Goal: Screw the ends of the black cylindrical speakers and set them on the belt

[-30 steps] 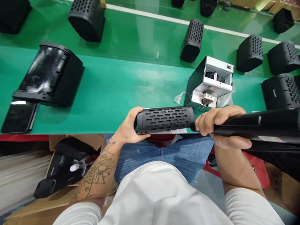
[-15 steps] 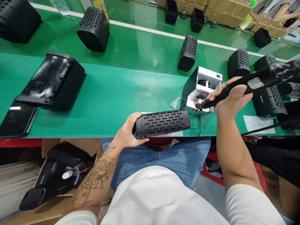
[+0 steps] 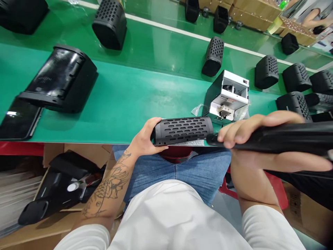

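My left hand (image 3: pixel 145 139) is wrapped round the left end of a black slotted housing (image 3: pixel 184 130), which lies on its side at the table's front edge. In my right hand (image 3: pixel 244 133) is a black electric screwdriver (image 3: pixel 286 137), pointing left. Its tip meets or overlaps the housing's right end; I cannot tell whether it touches. Behind the right hand stands a silver and black screw feeder (image 3: pixel 226 99), with a metal pick-up block at its front. Under the housing a piece of bubble wrap (image 3: pixel 194 142) shows in part.
On the left a glossy black housing (image 3: pixel 59 80) rests near a dark phone-like slab (image 3: pixel 19 118). Several perforated black housings, one of them (image 3: pixel 213 55) behind the feeder, stand along the green table (image 3: pixel 145 93). Below, a cardboard box (image 3: pixel 52 225) holds black parts.
My right hand has brought the screwdriver from the feeder's front down and toward me, to the housing's right end. My left hand keeps its hold on the housing. The view has shifted slightly.
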A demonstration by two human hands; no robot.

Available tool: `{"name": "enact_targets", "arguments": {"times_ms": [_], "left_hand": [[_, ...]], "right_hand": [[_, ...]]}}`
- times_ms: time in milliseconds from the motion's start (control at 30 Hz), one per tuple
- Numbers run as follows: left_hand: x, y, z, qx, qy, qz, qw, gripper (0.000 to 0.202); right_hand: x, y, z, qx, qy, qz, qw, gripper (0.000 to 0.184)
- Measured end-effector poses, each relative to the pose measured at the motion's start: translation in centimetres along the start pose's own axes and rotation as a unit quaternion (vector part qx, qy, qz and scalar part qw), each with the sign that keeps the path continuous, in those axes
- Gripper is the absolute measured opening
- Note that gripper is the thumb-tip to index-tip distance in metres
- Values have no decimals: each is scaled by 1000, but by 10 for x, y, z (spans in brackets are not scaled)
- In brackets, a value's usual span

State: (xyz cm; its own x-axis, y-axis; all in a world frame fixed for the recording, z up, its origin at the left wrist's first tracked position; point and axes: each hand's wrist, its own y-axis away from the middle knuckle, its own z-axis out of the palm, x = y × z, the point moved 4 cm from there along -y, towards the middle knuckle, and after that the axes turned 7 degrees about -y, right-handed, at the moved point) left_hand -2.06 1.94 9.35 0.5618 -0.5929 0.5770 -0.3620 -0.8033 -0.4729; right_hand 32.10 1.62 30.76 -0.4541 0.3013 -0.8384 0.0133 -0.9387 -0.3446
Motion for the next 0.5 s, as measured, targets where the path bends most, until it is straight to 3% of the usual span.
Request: {"name": "enact_targets", "arguments": {"times_ms": [33,100,267,367,500], "left_hand": [[1,0,0,1,1,0,1000,127],[3,-1,0,8,5,12,1000,127],[8,-3,0,30,23,53,998,133],[10,-4,1,24,14,54,998,140],[11,-5,0,25,15,58,998,142]], "right_hand": [[3,8,13,-24,14,-32,999,58],[20,15,29,-76,20,-74,994,63],[58,-4,28,-170,-13,-89,981,69],[59,-10,30,-180,-16,-71,981,67],[56,-6,39,-141,-1,-77,987,53]]}}
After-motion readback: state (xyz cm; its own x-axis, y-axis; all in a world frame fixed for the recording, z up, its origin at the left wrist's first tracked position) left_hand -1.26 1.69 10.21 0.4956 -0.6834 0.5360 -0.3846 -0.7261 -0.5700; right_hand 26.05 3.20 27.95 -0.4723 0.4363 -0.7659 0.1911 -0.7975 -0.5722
